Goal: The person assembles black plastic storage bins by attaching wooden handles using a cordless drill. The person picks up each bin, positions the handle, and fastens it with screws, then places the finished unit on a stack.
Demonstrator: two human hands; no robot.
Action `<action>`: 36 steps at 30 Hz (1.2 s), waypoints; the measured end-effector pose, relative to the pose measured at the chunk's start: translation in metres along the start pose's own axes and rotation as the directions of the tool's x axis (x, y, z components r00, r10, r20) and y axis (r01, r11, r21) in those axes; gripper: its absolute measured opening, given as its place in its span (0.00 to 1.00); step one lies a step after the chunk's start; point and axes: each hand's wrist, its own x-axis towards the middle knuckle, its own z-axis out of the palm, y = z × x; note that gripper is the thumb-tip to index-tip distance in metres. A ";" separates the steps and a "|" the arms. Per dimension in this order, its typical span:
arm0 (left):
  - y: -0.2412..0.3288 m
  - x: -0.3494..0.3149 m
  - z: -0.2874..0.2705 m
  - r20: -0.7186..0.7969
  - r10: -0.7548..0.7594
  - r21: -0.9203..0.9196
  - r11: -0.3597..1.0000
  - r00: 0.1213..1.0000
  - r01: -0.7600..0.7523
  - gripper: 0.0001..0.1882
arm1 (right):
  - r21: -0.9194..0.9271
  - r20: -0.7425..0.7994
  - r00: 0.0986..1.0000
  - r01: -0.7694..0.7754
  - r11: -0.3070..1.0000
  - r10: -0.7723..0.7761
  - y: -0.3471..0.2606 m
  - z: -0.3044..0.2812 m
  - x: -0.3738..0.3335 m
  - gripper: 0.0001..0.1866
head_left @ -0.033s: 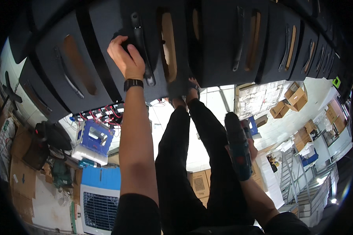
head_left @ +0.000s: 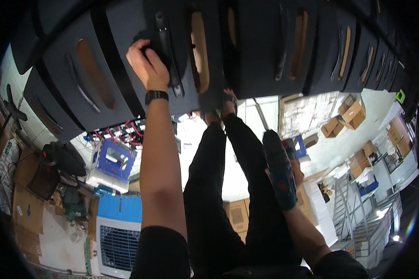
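My left hand [head_left: 146,65], with a black wristband, rests against a dark grey panel [head_left: 125,23], just left of a black curved handle [head_left: 170,56]. Its fingers are curled, and a dark patch shows between them; what they hold, if anything, I cannot make out. Right of that handle is a long rounded slot [head_left: 200,56] in the panel. My right hand [head_left: 297,172] grips a teal and black cordless drill [head_left: 280,174] low at the right, mostly hidden behind its body. The drill's long thin bit [head_left: 260,113] points up toward the panel's lower edge, apart from it.
More dark panels with handles and slots [head_left: 344,53] run along both sides. Below lie red wiring [head_left: 132,130], a blue and white plastic crate [head_left: 114,160], and a blue and white air cooler [head_left: 119,242]. Open cardboard boxes [head_left: 351,114] and a metal ladder [head_left: 347,202] stand right.
The drill in my right hand has shifted slightly up and to the left, its bit closer to the panel edge. My left hand stays by the handle.
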 end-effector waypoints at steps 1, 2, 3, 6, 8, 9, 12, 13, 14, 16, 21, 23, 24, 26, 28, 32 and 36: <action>0.005 0.006 -0.008 0.003 -0.157 -0.165 0.974 0.988 0.156 0.10 | -0.006 0.001 1.000 0.028 1.000 -0.028 0.001 0.001 -0.002 0.20; 0.008 0.012 -0.016 0.029 -0.312 -0.322 0.897 0.950 0.304 0.10 | 0.004 0.018 0.999 0.032 0.999 -0.032 -0.005 -0.001 -0.004 0.21; -0.001 0.013 -0.023 0.000 -0.380 -0.423 0.838 0.925 0.345 0.09 | 0.018 0.032 0.999 0.043 0.999 -0.044 -0.012 -0.001 -0.002 0.21; -0.019 -0.007 -0.066 0.130 -0.676 -0.686 0.468 0.726 0.558 0.12 | 0.036 0.031 0.997 0.072 0.997 -0.073 -0.009 -0.003 -0.004 0.22; -0.013 -0.036 -0.087 0.272 -0.742 -0.657 0.322 0.613 0.682 0.12 | 0.000 0.015 0.996 0.089 0.996 -0.089 0.002 0.000 -0.012 0.23; -0.010 -0.051 -0.096 0.340 -0.765 -0.633 0.244 0.547 0.735 0.11 | -0.040 0.008 0.995 0.096 0.995 -0.095 0.010 0.001 -0.016 0.23; 0.001 -0.096 -0.114 0.451 -0.797 -0.498 0.148 0.401 0.854 0.11 | -0.082 0.013 0.989 0.147 0.986 -0.146 0.016 0.000 -0.015 0.22; 0.004 -0.110 -0.115 0.462 -0.803 -0.455 0.150 0.377 0.878 0.12 | -0.083 0.018 0.985 0.170 0.982 -0.169 0.016 0.000 -0.014 0.21; 0.008 -0.124 -0.115 0.475 -0.808 -0.409 0.148 0.348 0.900 0.12 | -0.041 -0.025 0.987 0.157 0.987 -0.158 0.026 0.002 -0.020 0.20; 0.014 -0.145 -0.111 0.480 -0.802 -0.301 0.232 0.357 0.925 0.12 | 0.013 -0.082 0.987 0.142 0.990 -0.140 0.048 0.010 -0.033 0.19; 0.027 -0.159 -0.087 0.437 -0.766 -0.061 0.499 0.472 0.865 0.15 | -0.068 -0.068 0.989 0.130 0.989 -0.135 0.046 0.010 -0.029 0.18; 0.030 -0.150 -0.078 0.328 -0.803 0.034 0.536 0.497 0.844 0.23 | -0.068 0.009 0.991 0.130 0.989 -0.130 0.033 0.006 -0.025 0.18; 0.034 -0.140 -0.075 0.310 -0.838 0.120 0.504 0.450 0.855 0.25 | -0.060 0.046 0.993 0.115 0.992 -0.112 0.028 0.004 -0.022 0.18; 0.040 -0.122 -0.071 0.258 -0.897 0.288 0.425 0.358 0.858 0.29 | -0.055 0.089 0.992 0.090 0.994 -0.085 0.023 0.003 -0.018 0.18; 0.034 -0.115 -0.071 0.242 -0.922 0.347 0.373 0.302 0.860 0.35 | -0.055 0.102 0.992 0.080 0.995 -0.074 0.021 0.002 -0.016 0.18; 0.028 -0.113 -0.071 0.290 -0.928 0.292 0.319 0.234 0.902 0.34 | -0.070 0.094 0.992 0.087 0.994 -0.080 0.025 0.003 -0.017 0.20; 0.019 -0.118 -0.071 0.350 -0.903 0.211 0.334 0.248 0.919 0.34 | -0.070 0.046 0.993 0.115 0.991 -0.112 0.026 0.008 -0.018 0.21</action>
